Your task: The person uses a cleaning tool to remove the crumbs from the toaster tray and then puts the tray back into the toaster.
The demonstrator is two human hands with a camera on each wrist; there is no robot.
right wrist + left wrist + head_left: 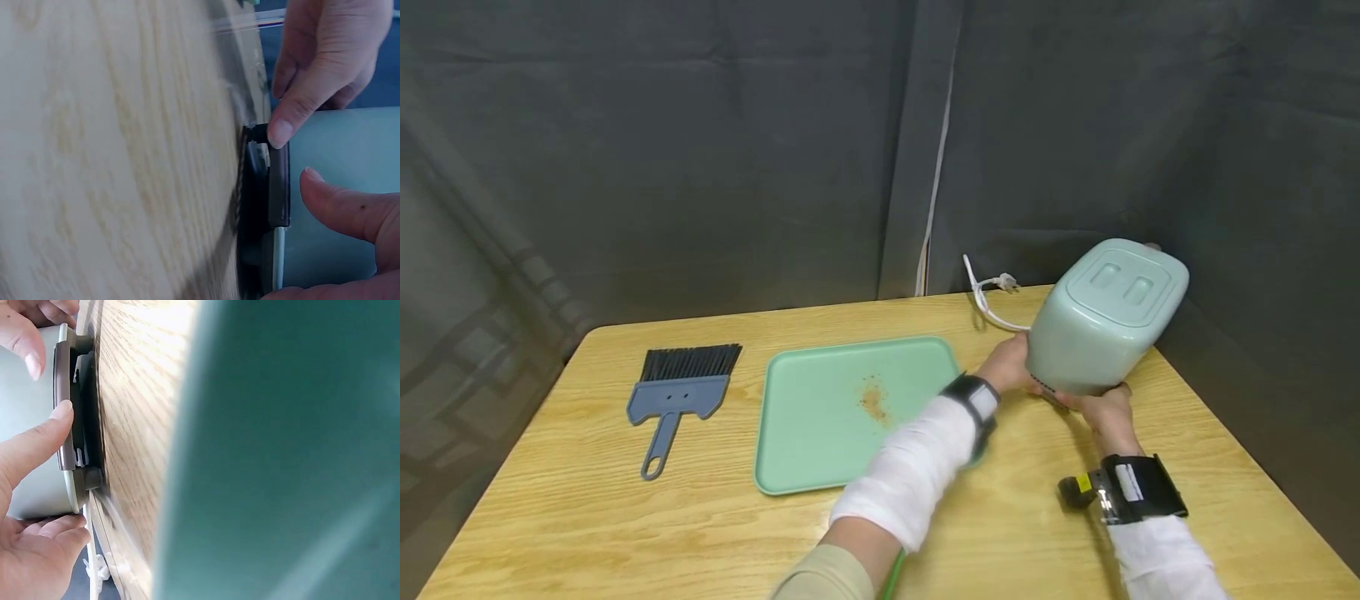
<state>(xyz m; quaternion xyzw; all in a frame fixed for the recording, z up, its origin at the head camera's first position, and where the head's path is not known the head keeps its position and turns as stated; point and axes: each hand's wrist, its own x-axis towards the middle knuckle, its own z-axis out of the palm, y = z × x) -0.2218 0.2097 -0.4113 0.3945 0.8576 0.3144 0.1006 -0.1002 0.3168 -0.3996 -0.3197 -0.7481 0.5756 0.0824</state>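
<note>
Hands grip a tilted toaster [1101, 321] above the table [625, 517]: left hand [1009, 367] and right hand [1105, 412] both grasp its lower end.

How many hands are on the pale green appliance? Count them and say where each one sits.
2. The left hand holds the near-left side of the appliance, and the right hand holds its near lower edge; the appliance is tipped over the table. Some fingers are hidden behind it.

Mint-green toaster [1101, 321] and tray [820, 417] — blue brush [679, 398]
</note>
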